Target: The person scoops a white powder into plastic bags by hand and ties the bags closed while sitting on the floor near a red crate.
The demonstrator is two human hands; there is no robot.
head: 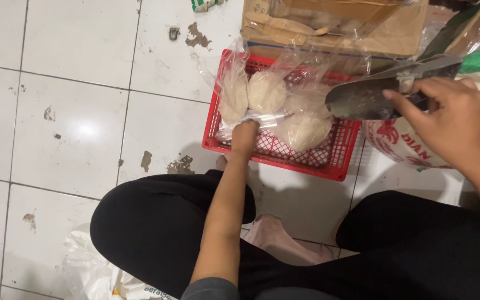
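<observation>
My left hand (244, 135) reaches into a red plastic basket (337, 166) and grips the twisted neck of a clear plastic bag (234, 97) filled with white grains. Two more filled clear bags (266, 91) (305, 129) lie in the basket beside it. My right hand (455, 119) holds a metal scoop (362, 99) by its handle, the scoop's dark blade hovering over the basket's right side. Under that hand stands a large white sack with red print (404, 145).
A cardboard box (334, 25) covered in clear plastic sits behind the basket. My knees in black trousers (151, 222) frame the lower view. A white plastic bag (93, 272) lies at the lower left on the stained white tile floor (79, 111).
</observation>
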